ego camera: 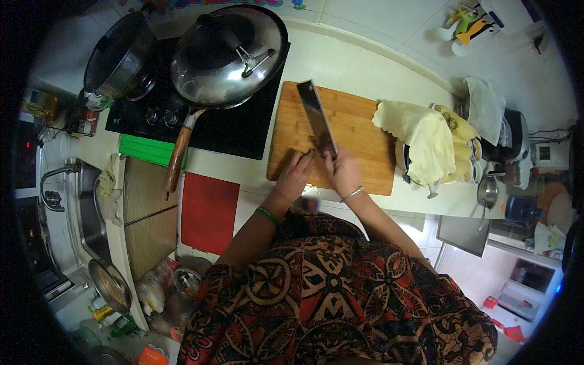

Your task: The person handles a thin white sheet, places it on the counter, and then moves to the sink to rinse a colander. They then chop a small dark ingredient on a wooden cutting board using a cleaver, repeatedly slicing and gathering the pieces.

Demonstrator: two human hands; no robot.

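My right hand (345, 169) grips a Chinese cleaver (318, 116) by its handle. The wide dark blade points away from me and leans left, over a bamboo cutting board (360, 125). At the board's near left part, the fingertips of my left hand (293, 172) pinch a small brown piece of food (311, 154) beside the blade. What kind of food it is cannot be made out. Whether the cleaver's edge touches the food or the board is not plain.
A lidded wok (223, 64) with a wooden handle (178, 159) and a deep dark pot (121, 59) stand on the black cooktop (219, 132) to the left. Right of the board, a pale yellow scalloped cover (417, 137) drapes over a container. A sink (93, 210) is farther left.
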